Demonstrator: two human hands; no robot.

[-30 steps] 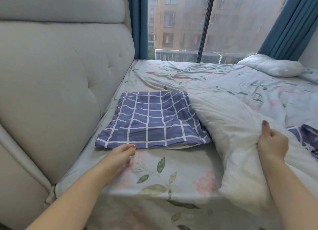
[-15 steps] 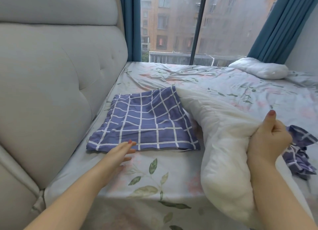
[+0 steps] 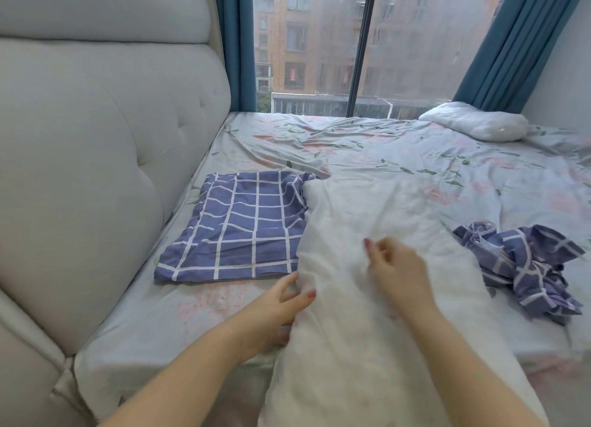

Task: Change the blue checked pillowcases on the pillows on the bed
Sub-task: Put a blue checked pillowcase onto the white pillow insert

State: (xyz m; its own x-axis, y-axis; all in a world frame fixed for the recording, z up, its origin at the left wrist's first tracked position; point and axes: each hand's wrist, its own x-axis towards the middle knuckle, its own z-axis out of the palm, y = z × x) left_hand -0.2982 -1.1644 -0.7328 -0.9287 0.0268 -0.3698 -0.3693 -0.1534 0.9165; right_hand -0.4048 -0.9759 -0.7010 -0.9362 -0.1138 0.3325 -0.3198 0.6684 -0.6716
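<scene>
Mid-swap, I reckon. Bare white pillow (image 3: 351,356) in front of me, its edge over right side of flat checked pillowcase (image 3: 236,231) near headboard (image 3: 105,158). Left hand (image 3: 278,302) fingers spread, touching pillow's side. Right hand (image 3: 396,270) on top of pillow, blurry, fingers half curled, can't tell if pinching. Crumpled pillowcase (image 3: 527,263) off right. Next, probably: find flat case's opening, feed pillow corner in.

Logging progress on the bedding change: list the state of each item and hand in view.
Flat checked pillowcase: spread flat.
Near pillow: bare, overlapping that pillowcase's edge.
Crumpled checked pillowcase: bunched up, off any pillow.
Far pillow: bare.
Left hand: open, touching near pillow.
Right hand: loosely curled over it, gripping nothing.
</scene>
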